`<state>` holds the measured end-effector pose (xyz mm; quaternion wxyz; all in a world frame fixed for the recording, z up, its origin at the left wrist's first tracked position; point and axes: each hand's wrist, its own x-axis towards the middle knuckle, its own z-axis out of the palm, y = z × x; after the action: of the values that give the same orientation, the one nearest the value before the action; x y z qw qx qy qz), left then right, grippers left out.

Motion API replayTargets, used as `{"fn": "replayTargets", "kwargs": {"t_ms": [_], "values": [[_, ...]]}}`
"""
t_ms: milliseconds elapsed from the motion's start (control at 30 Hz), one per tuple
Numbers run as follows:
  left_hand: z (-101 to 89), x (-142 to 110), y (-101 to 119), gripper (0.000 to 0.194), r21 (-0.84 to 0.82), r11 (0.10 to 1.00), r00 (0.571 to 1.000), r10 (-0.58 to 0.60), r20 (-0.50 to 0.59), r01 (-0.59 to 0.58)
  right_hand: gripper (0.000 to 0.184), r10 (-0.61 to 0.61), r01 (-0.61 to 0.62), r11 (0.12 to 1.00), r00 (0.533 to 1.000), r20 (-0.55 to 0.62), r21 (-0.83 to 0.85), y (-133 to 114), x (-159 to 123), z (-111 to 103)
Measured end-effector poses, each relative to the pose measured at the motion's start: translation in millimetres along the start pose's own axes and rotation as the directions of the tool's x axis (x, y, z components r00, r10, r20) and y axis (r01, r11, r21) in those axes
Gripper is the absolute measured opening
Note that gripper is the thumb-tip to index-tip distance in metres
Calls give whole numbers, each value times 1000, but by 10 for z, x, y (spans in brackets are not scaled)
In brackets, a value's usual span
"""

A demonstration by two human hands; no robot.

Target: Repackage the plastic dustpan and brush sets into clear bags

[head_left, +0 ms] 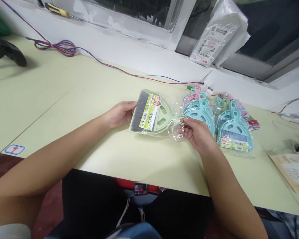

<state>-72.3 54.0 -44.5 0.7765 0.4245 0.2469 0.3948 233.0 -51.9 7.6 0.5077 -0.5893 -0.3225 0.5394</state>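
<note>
The blue cloth (pixel 137 230) of my top is closest, down in my lap, with my dark trousers (pixel 87 199) around it. Past my knees is the pale counter (pixel 129 156).

My two hands are apart, and each one is closed on one end of the same thing, a green brush set (pixel 165 115). It is a brush and a dustpan in a clear bag (pixel 174 134). My left hand (pixel 121 114) has the wide end, by the grey bristles (pixel 139 108). My right hand (pixel 198 132) pinches the thin end, at the handle (pixel 178 119). I think I hold both ends because the set is long and the bag is slippery, so two hands make it steady. The paper label (pixel 149 113) faces up, maybe so I can see the front. I can't tell if the low edge touches the counter.

So the green set lies right between my hands, over the counter in front of me. Just past my right hand are more sets in bags. The nearer pile has blue sets (pixel 203 113), with a pink one (pixel 194 94) behind. The next pile has a blue set (pixel 235 127) in front. They lie on top of each other, handles pointing away from me, perhaps because they fit neatly that way.
</note>
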Motion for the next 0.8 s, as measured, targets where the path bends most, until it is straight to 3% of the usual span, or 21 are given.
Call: {"fn": "replayTargets", "kwargs": {"t_ms": [233, 500, 800], "values": [[22, -11, 0, 23, -30, 999, 999, -22, -25, 21, 11, 24, -24, 1000, 1000, 3, -7, 7, -5, -6], [84, -28, 27, 25, 38, 999, 988, -2, -155, 8, 13, 12, -12, 1000, 999, 36, 2, 28, 20, -45], [154, -58, 94, 29, 74, 997, 987, 25, -161, -13, 14, -8, 8, 1000, 1000, 6, -6, 18, 21, -54]]}}
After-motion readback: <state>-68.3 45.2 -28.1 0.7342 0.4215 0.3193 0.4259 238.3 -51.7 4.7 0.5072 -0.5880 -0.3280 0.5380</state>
